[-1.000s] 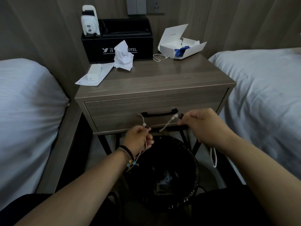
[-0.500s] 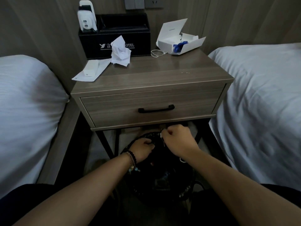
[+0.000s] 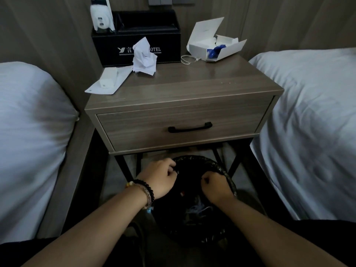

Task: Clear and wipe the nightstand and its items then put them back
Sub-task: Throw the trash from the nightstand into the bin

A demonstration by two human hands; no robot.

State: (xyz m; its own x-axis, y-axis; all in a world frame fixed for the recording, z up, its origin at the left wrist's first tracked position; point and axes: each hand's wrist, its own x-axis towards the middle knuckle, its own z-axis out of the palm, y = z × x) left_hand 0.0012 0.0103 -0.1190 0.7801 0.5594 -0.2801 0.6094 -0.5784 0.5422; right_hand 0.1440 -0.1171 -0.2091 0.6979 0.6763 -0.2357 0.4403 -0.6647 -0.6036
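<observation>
The wooden nightstand (image 3: pixel 192 87) carries a black hotel tissue box (image 3: pixel 169 53), a crumpled white paper (image 3: pixel 144 54), an open white carton (image 3: pixel 212 45) with something blue inside, a looped white cord (image 3: pixel 187 59) and a small white box on a paper sheet (image 3: pixel 107 81). Under it stands a black-lined bin (image 3: pixel 192 234). My left hand (image 3: pixel 159 180) curls its fingers on the liner at the bin's left rim. My right hand (image 3: pixel 215 186) is fisted at the right rim, apparently gripping the liner too. No cord shows in either hand.
A white plug-in device (image 3: pixel 102 18) stands on the tissue box's left end. White beds flank the nightstand, left (image 3: pixel 28 141) and right (image 3: pixel 312 122). The drawer (image 3: pixel 183 128) is closed. Scraps lie inside the bin.
Both hands dropped from in front of the drawer, where they held a white cord, met over the bin, then parted to its rim. The cord is out of sight.
</observation>
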